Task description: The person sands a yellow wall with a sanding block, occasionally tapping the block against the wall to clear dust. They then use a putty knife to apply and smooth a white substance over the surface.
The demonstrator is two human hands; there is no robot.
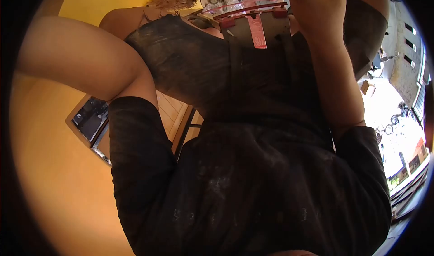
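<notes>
My right hand [316, 9] is at the top edge, its wrist bent over my lap. Its fingers are cut off by the frame, so what they hold, if anything, is hidden. My left arm reaches out past the left side, and the left hand is out of view. Between my thighs, close to the right hand, sits a dark flat piece with a curved reddish bar [251, 9] across its far edge. A pink strip [257, 32] hangs down from that bar over the dark surface.
Beyond my knees lie a brown feathery bundle [172, 2] and cluttered, shiny plastic-like items [226, 6]. A dark framed panel [90, 118] is at left, near wooden boards [169, 113]. At right, a bright outdoor area holds motorbikes [393, 125].
</notes>
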